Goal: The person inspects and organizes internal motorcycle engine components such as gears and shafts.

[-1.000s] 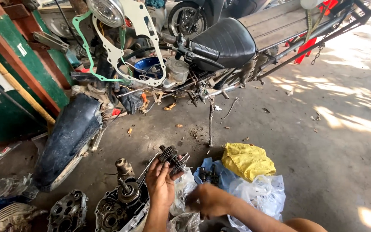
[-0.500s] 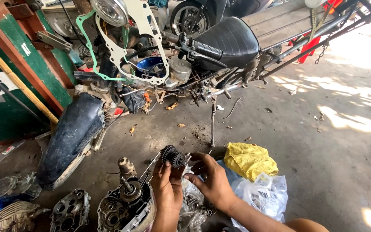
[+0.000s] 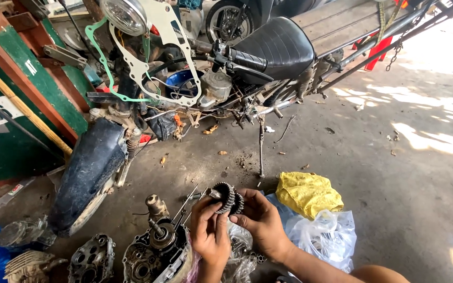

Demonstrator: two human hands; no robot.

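Both hands are together low in the near middle of the scene, closed around one part. The left hand (image 3: 209, 230) grips the gear cluster (image 3: 226, 197) from below, thumb and fingers clamped on its shaft end. The right hand (image 3: 262, 220) comes in from the right, fingertips pinching the toothed wheels on the far side. The gears sit dark and greasy, held up off the concrete. Just left of the hands lies an opened engine case (image 3: 155, 251) with a shaft standing up out of it. To the right, a yellow rag (image 3: 308, 194) rests on a clear plastic bag (image 3: 329, 238). Further back stands a stripped motorcycle (image 3: 195, 84), black seat, pale gasket hanging off the front.
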